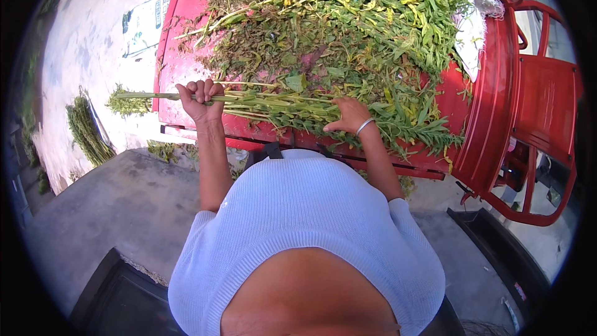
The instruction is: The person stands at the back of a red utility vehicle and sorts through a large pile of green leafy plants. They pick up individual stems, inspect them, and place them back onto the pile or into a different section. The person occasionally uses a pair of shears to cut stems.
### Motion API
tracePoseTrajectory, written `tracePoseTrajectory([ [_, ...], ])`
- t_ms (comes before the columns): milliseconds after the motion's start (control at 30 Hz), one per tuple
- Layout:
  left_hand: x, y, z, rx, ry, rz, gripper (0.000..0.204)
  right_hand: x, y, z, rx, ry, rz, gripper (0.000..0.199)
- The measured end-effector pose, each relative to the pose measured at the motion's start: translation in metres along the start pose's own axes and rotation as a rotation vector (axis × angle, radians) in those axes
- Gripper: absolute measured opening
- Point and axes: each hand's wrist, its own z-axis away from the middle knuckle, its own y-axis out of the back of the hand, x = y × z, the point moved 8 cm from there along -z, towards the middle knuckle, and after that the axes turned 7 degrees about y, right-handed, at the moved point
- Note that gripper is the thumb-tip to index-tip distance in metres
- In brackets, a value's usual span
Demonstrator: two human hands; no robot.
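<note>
My left hand [200, 99] is wrapped round the bare ends of a bundle of green leafy stalks [267, 104] at the near edge of the red truck bed [181, 25]. The stalk ends stick out to the left past my fist. My right hand [351, 114], with a bracelet at the wrist, is at the leafy part of the same bundle. Its thumb and fingers are spread apart. The leafy tips [423, 127] reach right, toward the cab side. Beyond the bundle lies a layer of loose, partly wilted leaves [280, 50].
A large pile of uncut-looking stalks [373, 0] covers the far part of the bed. A white sack [469, 31] lies by the red cab [544, 87]. On the ground at left are a tied-looking plant bundle [87, 127] and a flat printed sack [143, 25]. Black trays [497, 242] stand nearby.
</note>
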Motion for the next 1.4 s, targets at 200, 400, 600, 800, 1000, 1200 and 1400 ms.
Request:
tracePoseTrajectory([
  [200,-0.008,-0.058,0.028,-0.230,-0.011,-0.071,0.053,-0.001,0.017,-0.039,-0.075,-0.029,-0.697,0.084],
  [400,-0.011,-0.074,0.036,-0.286,-0.039,-0.151,0.054,-0.065,0.013,-0.078,0.029,-0.141,-1.598,0.051],
  [600,-0.005,-0.046,0.025,-0.138,-0.091,-0.208,0.056,-0.139,0.087,-0.078,0.526,0.118,-1.750,0.016],
  [800,-0.007,-0.004,-0.005,0.094,-0.076,-0.126,0.063,-0.162,0.148,-0.029,0.817,0.476,-1.486,0.012],
  [1000,0.010,-0.001,-0.009,-0.010,-0.021,0.043,0.062,0.064,0.106,0.081,1.257,0.002,-1.602,0.019],
  [1200,0.041,0.145,-0.012,0.657,0.055,-0.174,0.060,0.213,-0.040,0.293,1.798,-0.716,-1.391,0.020],
  [1400,0.040,0.230,-0.011,0.936,0.165,-0.452,0.026,0.237,-0.223,0.470,1.889,-1.474,-0.888,0.024],
])
